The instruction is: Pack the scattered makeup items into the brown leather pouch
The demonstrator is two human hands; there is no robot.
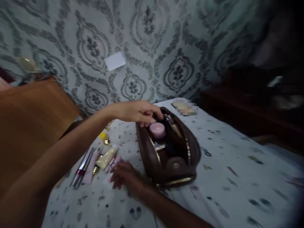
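A brown zip-up makeup bag (pixel 148 152) stands unzipped on the patterned cloth. My left hand (pixel 146 114) reaches over its far left edge, thumb and index finger apart beside a round pink jar (pixel 157 130) inside. Slim tubes and a pencil-like item (pixel 174 126) lean along the bag's right inner wall. To the left of the bag, my right hand (pixel 125 178) hovers low with bent, spread fingers, close to a small pink item (pixel 116 162) and a pale, blurred object. A pale yellow tube (pixel 107 157), a pink tube (pixel 91 166) and a silver tube with a dark red band (pixel 81 171) lie beyond it.
A yellow-capped item (pixel 103 136) lies left of the bag. Behind the bag is a flat, partly pixelated item (pixel 185 108). An orange-brown wooden panel (pixel 35 117) rises at left; dark furniture (pixel 228 110) stands at right. Patterned wallpaper (pixel 147 28) backs the scene.
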